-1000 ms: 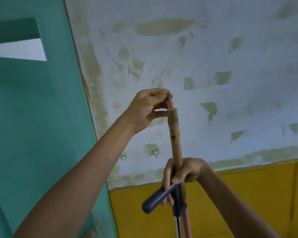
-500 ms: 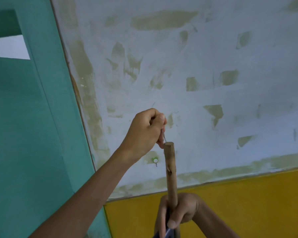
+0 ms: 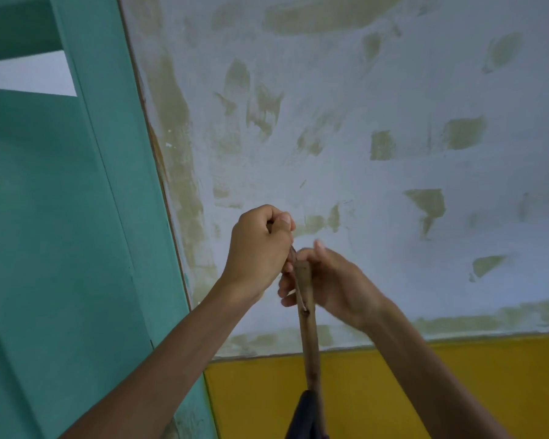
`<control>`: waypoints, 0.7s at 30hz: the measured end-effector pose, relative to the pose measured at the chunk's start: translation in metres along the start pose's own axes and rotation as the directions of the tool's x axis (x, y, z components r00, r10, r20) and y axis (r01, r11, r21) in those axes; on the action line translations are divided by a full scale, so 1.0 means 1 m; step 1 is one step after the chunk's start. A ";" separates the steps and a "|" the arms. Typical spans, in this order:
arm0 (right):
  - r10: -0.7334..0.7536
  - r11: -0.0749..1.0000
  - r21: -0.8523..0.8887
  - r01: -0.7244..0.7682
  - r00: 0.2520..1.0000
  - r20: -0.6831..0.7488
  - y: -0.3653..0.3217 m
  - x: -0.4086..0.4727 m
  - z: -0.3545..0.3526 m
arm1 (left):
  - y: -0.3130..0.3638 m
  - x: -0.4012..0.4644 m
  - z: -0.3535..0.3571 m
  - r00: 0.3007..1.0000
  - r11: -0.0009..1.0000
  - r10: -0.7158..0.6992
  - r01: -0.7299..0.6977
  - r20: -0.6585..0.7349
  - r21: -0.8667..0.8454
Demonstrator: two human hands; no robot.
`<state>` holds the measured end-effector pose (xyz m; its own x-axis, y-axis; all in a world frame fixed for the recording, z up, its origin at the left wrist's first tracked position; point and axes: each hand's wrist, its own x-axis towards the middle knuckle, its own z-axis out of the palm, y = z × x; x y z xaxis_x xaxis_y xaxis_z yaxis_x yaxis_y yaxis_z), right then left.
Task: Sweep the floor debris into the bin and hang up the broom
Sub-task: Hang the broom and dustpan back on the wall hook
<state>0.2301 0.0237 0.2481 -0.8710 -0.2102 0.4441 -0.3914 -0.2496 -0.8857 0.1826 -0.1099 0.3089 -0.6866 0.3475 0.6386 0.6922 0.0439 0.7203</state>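
Note:
The broom's wooden handle (image 3: 309, 340) stands upright in front of the wall, and only its upper part shows. A thin string loop (image 3: 299, 293) runs from a small hole near the handle's tip up into my left hand (image 3: 260, 251), which pinches it just above and left of the tip. My right hand (image 3: 339, 286) wraps the top of the handle from behind, with fingers curling out on its left side and the index finger raised. A dark object (image 3: 305, 416) hangs against the handle at the bottom edge. The broom head, debris and bin are out of sight.
A patchy white wall (image 3: 362, 137) fills the view, with a yellow lower band (image 3: 377, 391). A teal door frame (image 3: 114, 153) runs down the left side. My hands cover the wall right behind the handle's tip.
My right hand has slid up from low on the handle to its top. My left hand keeps pinching the string by the tip. The view has tilted, so the handle sits lower.

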 end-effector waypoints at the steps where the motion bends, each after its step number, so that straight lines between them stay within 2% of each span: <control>1: -0.008 0.986 -0.167 0.000 0.999 -0.048 -0.008 0.003 -0.001 | -0.004 0.000 0.001 1.000 0.999 0.015 -0.014 -0.020 0.050; 3: 0.016 0.913 -0.403 -0.055 0.995 -0.099 -0.020 0.007 -0.004 | -0.012 0.002 0.004 0.998 0.995 0.033 -0.027 -0.061 0.099; 6: 0.089 0.843 -0.517 -0.150 0.986 -0.141 -0.028 0.012 -0.012 | -0.027 0.005 0.013 0.994 0.996 -0.009 0.018 -0.106 0.084; 9: 0.161 0.829 -0.510 -0.230 0.971 -0.176 -0.027 0.016 -0.027 | -0.043 0.010 0.025 0.984 0.993 -0.114 0.116 -0.140 0.006; 13: 0.220 0.863 -0.403 -0.304 0.945 -0.242 -0.021 0.024 -0.046 | -0.062 0.020 0.037 0.964 0.976 -0.217 0.214 -0.155 -0.034; 16: 0.204 0.793 -0.513 -0.329 0.936 -0.285 -0.011 0.036 -0.051 | -0.075 0.026 0.045 0.940 0.946 -0.322 0.315 -0.110 -0.078; 18: 0.201 0.761 -0.554 -0.338 0.934 -0.294 -0.003 0.042 -0.055 | -0.082 0.030 0.047 0.907 0.898 -0.417 0.402 -0.054 -0.179; 21: 0.186 0.821 -0.461 -0.337 0.921 -0.341 0.003 0.043 -0.066 | -0.091 0.033 0.040 0.840 0.769 -0.538 0.525 0.074 -0.366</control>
<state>0.1717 0.0762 0.2562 -0.9767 0.0824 0.1980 -0.1650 0.3014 -0.9391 0.1060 -0.0652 0.2533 -0.9326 0.3373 0.1287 0.0906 -0.1265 0.9878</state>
